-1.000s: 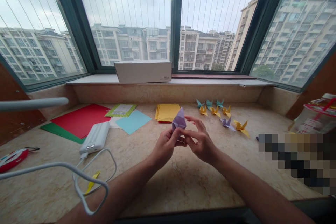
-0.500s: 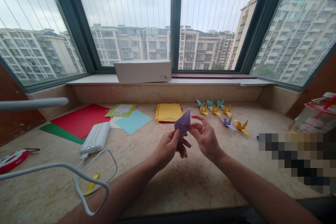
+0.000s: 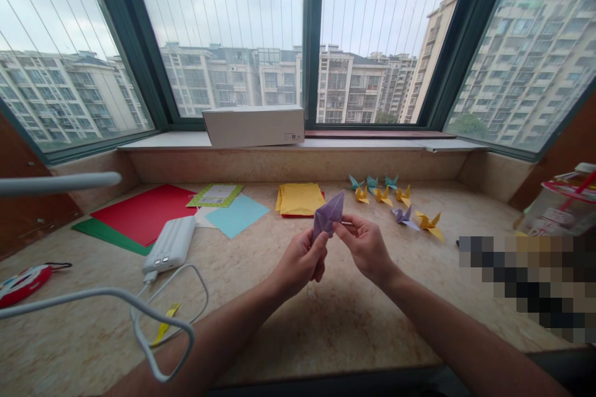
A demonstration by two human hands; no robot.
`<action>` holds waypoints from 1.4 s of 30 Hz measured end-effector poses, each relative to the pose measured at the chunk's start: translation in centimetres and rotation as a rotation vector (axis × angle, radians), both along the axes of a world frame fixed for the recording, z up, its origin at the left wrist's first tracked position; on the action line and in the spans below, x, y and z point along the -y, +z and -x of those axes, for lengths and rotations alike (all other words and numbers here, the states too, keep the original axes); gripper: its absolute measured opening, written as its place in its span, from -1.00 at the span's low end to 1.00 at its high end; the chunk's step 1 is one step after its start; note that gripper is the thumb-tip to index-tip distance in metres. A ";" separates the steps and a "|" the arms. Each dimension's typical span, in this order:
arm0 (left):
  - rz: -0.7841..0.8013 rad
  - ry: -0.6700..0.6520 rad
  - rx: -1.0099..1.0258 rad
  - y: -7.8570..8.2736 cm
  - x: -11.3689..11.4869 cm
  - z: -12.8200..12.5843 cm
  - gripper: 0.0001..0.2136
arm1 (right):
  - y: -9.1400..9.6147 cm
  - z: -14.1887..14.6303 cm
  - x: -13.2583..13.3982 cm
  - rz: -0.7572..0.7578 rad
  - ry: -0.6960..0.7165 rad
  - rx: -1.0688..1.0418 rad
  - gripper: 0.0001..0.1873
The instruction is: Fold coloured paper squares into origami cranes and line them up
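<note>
A folded purple origami paper [image 3: 329,213], pointed at its upper right, is held up above the counter between both hands. My left hand [image 3: 305,260] grips its lower edge, thumb in front and fingers curled behind. At the paper's right edge, my right hand [image 3: 365,245] pinches it between thumb and fingers. Just behind the paper lies a stack of yellow paper [image 3: 298,200] with red beneath. To the right stand finished paper cranes: a purple crane [image 3: 404,218], a larger yellow crane [image 3: 429,224], and several small teal and yellow ones.
At left lie red paper [image 3: 144,214], light blue paper [image 3: 238,216] and a white power bank [image 3: 170,245] with a looping white cable [image 3: 116,293]. A white box [image 3: 254,127] sits on the sill. A plastic cup [image 3: 559,205] stands at far right.
The purple paper has turned and shifted slightly right, showing a broader face. My right fingers, spread before, have closed on its edge. My left fingers have curled in behind it.
</note>
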State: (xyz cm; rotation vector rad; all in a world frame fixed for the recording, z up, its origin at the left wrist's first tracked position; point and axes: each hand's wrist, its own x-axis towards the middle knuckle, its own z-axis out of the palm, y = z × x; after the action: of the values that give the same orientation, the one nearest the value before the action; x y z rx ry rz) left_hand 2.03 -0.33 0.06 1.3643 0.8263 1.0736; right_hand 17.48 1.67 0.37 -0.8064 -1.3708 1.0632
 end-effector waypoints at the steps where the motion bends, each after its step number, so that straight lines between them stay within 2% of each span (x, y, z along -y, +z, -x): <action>1: -0.017 0.010 -0.022 -0.1 0.0 0.0 -0.60 | 0.0 0.0 0.0 0.000 -0.020 -0.013 -0.67; 4: -0.066 0.009 -0.089 -0.5 -0.1 -0.1 -0.61 | 0.0 0.1 0.1 -0.004 0.047 -0.001 -0.68; 8: -0.099 -0.074 -0.156 -0.9 0.1 -0.1 -0.60 | -0.1 0.4 0.2 0.031 0.182 0.021 -0.66; 14: -0.069 -0.099 -0.157 -0.5 0.3 -0.2 -0.60 | -0.2 0.7 0.3 0.053 0.117 -0.051 -0.61; 21: -0.013 -0.124 -0.099 -0.4 0.3 -0.2 -0.57 | -0.7 0.7 -0.1 0.062 0.147 -0.032 -0.59; 24: 0.009 -0.073 -0.067 -0.3 0.0 0.1 -0.59 | -0.6 0.3 -0.4 0.008 0.170 -0.018 -0.62; 28: 0.017 -0.063 -0.089 -0.1 -0.4 0.6 -0.58 | -0.4 -0.5 -0.9 -0.125 0.156 0.037 -0.19; 29: 0.019 -0.083 -0.108 -0.1 -0.4 0.7 -0.57 | -0.5 -0.6 -1.0 -0.131 0.134 0.047 -0.15; 33: 0.011 -0.129 -0.161 -0.3 -0.3 0.6 -0.57 | -0.8 -0.9 -1.5 -0.119 0.049 0.013 -0.33; 37: -0.012 -0.088 -0.152 -0.3 -0.4 0.3 -0.61 | -1.2 -0.6 -1.5 -0.156 0.019 -0.008 -0.42; 39: -0.017 -0.047 -0.122 -0.2 -0.5 0.3 -0.60 | -1.3 -0.5 -1.4 -0.223 -0.011 0.073 -0.49; 42: 0.007 0.020 -0.052 -0.3 -0.8 0.5 -0.58 | -1.4 -0.8 -1.3 -0.423 -0.144 0.367 -0.71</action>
State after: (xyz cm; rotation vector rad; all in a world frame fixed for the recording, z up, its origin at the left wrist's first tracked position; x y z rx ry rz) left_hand 1.57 0.42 -0.20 1.3856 0.8829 1.0539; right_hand 18.32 2.96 -1.01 -0.7901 -1.7409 0.4969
